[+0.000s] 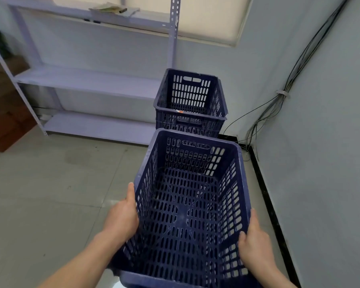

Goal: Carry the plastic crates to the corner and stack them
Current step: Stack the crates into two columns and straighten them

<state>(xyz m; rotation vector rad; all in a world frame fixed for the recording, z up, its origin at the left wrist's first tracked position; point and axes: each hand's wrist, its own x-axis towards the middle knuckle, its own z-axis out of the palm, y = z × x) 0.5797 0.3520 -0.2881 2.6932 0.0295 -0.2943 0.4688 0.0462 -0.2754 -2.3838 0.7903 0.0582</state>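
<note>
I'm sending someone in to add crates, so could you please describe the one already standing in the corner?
Find the room corner where black cables run down the wall. Beside the metal shelving stands the corner crate, dark blue and slotted. Unlike the held crate, no hand touches it, and it sits on another crate.

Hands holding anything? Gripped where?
Yes: the near blue crate, empty, held by both long side rims, left hand on the left rim, right hand on the right.
</note>
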